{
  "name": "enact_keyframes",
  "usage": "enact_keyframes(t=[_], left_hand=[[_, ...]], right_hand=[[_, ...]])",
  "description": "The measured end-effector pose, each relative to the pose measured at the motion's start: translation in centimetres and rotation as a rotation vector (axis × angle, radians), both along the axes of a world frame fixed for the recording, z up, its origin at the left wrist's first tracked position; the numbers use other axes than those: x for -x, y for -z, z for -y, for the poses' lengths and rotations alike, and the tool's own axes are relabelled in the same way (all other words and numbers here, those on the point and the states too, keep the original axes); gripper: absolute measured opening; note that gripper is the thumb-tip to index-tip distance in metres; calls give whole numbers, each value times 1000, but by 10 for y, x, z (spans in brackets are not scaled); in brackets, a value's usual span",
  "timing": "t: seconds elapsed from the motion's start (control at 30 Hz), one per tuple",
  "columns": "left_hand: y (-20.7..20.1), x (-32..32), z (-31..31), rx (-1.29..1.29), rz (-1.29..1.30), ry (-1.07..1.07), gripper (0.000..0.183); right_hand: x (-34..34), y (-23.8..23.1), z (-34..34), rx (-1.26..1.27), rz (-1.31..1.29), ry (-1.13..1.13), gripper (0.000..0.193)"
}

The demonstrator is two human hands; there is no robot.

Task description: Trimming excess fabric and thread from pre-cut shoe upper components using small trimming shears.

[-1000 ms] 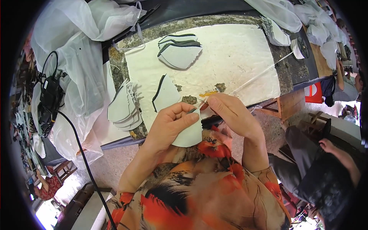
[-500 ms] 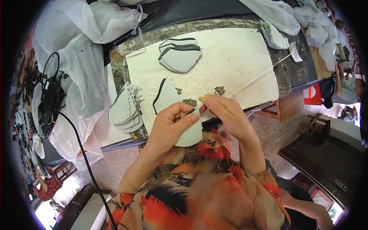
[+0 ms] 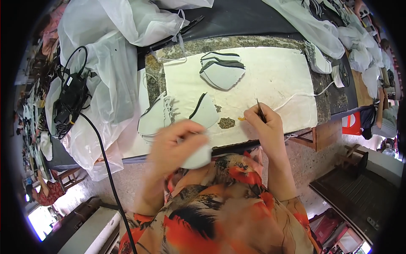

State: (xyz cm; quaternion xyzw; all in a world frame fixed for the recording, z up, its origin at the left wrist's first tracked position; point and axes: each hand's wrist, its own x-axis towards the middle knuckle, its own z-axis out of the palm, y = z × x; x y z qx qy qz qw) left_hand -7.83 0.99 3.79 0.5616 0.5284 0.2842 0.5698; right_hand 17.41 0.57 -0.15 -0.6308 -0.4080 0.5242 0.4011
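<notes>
My left hand (image 3: pixel 175 144), smeared by motion, grips a pale curved cut piece (image 3: pixel 198 158) near the table's front edge. In my right hand (image 3: pixel 267 122) is a slim dark pointed tool (image 3: pixel 261 111), its tip upward; its exact kind is hard to make out. Just beyond my left hand lies another pale piece with a dark edge strip (image 3: pixel 206 111). A fanned stack of pale pieces (image 3: pixel 153 120) is to its left. Farther back sits a small pile of dark-edged pieces (image 3: pixel 223 76).
White board (image 3: pixel 279 76) covers a worn slab. From a reel (image 3: pixel 338 76) at the right, a white tape (image 3: pixel 296 95) runs toward my right hand. Clear plastic bags (image 3: pixel 110 76) and a black power adapter (image 3: pixel 72 93) crowd the left. Other people are at both sides.
My hands have parted: the left moved left and toward me with its pale piece, the right moved right. The white tape, taut before, now lies slack. The whole view has shifted.
</notes>
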Motion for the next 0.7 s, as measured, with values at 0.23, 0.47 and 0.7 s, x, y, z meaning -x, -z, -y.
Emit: enact_keyframes(t=[0.23, 0.47, 0.7], left_hand=[[-7, 40, -28, -578, -715, -274, 32], [39, -31, -8, -642, -732, 90, 53], [35, -38, 6, -668, -522, 100, 41]], right_hand=[[26, 10, -2, -328, 349, -256, 23], [19, 2, -6, -133, 228, -208, 29], [-6, -1, 12, -423, 288, -637, 17]])
